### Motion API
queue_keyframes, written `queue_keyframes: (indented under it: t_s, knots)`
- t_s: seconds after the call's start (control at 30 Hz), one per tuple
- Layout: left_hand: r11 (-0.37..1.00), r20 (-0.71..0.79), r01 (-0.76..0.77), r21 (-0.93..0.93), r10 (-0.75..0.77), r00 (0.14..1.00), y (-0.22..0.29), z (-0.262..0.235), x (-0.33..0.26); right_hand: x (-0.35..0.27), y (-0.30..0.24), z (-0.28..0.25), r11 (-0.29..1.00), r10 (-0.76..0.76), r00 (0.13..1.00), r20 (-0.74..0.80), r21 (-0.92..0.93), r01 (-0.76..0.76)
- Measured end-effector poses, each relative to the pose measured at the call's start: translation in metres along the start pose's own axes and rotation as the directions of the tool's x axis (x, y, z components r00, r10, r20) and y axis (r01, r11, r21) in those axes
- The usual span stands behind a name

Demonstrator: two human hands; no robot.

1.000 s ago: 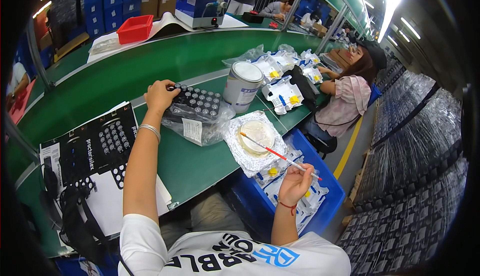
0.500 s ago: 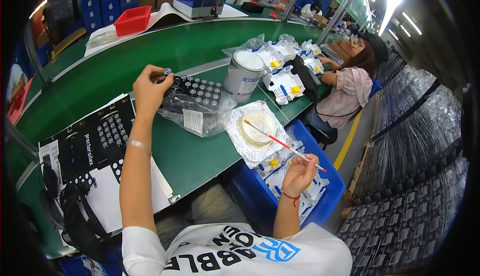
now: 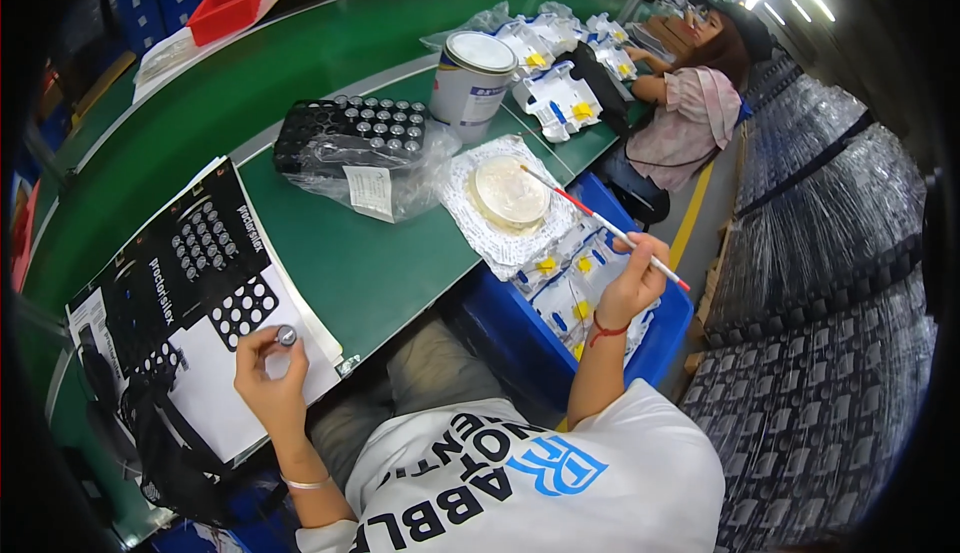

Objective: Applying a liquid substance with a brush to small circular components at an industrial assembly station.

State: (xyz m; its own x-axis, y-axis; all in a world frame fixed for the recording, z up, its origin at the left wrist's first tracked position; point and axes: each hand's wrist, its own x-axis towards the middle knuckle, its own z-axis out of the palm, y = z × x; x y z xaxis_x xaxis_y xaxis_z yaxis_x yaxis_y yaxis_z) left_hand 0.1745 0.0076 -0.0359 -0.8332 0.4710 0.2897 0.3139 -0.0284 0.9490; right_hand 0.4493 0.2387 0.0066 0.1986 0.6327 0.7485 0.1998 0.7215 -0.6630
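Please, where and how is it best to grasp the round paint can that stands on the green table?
Probably grip the paint can around its cylindrical side wall, below the lid rim. It stands upright with the lid on. Come from the near right side: there the green table is bare, while the black tray of small parts stands close on its left and white packs crowd its far right.

One white metal paint can (image 3: 470, 78), one red plastic bin (image 3: 226, 8), one blue plastic crate (image 3: 520, 338). One thin red-and-white brush (image 3: 600, 221), one small silver cap (image 3: 286, 335), two people in view
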Motion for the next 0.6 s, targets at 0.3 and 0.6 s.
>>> queue_keyframes:
  t_s: [0.3, 0.6]
  knots:
    - [0.973, 0.056, 0.184, -0.142, -0.177, 0.983, -0.022, -0.016, -0.009, -0.002, 0.004, 0.005, 0.991, 0.01, 0.971, 0.24, -0.13, 0.021]
    - [0.947, 0.036, 0.26, -0.186, -0.258, 0.965, -0.023, -0.019, -0.012, -0.012, 0.018, 0.016, 0.987, 0.149, 0.98, 0.133, 0.04, -0.155]
